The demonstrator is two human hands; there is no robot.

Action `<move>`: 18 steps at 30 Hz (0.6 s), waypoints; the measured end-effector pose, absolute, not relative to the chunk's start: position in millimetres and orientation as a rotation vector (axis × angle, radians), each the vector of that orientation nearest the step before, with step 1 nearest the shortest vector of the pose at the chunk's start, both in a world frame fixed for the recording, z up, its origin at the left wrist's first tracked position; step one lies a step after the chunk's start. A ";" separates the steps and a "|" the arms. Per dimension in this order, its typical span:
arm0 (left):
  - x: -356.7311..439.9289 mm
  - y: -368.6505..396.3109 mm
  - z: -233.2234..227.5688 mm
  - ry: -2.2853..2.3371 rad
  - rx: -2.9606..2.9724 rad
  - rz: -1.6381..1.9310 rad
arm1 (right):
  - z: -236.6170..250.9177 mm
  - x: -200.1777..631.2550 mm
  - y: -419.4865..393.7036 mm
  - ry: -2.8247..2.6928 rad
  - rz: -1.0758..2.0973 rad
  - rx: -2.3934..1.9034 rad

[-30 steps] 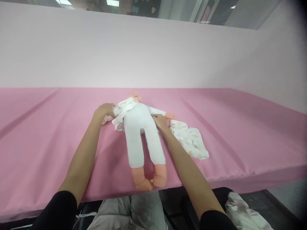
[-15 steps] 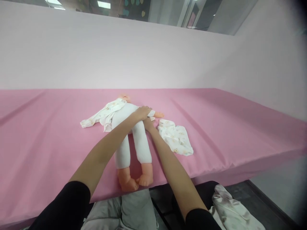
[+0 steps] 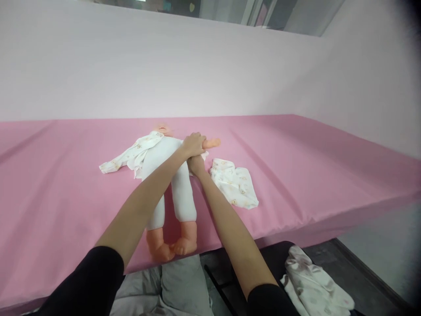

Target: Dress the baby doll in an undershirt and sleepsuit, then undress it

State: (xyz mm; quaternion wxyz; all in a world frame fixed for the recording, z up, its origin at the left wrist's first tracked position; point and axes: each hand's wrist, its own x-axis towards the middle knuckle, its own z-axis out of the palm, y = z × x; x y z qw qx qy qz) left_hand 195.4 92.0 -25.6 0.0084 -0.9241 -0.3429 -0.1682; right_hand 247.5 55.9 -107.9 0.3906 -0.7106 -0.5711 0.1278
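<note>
A baby doll with a white cloth body lies on its back, feet towards me. A white printed baby shirt covers its arm on the left side, and some of its cloth shows by my hands. My left hand is closed round the doll's other arm, whose bare hand sticks out past my fingers to the right. Just below, my right hand is closed at the shirt's cloth beside the doll's body. Its fingers are partly hidden under my left hand.
Folded printed baby clothing lies right of my hands on the pink padded table. A white wall stands behind. Below the front edge, at the right, is a pale patterned cloth on something black.
My left hand has raised the doll's arm a little and shifted to its forearm. My right hand has come further up beneath it. The view has tilted slightly down and to the right.
</note>
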 end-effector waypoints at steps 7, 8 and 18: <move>152.7 97.7 -6.0 -1.133 -2.887 -1.226 | -99.2 275.7 53.2 -1.011 0.482 -1.725; 149.3 98.5 -6.9 -1.151 -2.899 -1.313 | -99.7 280.6 52.8 -0.931 0.522 -1.719; 142.3 95.4 -21.1 -1.201 -2.950 -1.681 | -109.7 277.3 51.7 -1.330 0.143 -2.061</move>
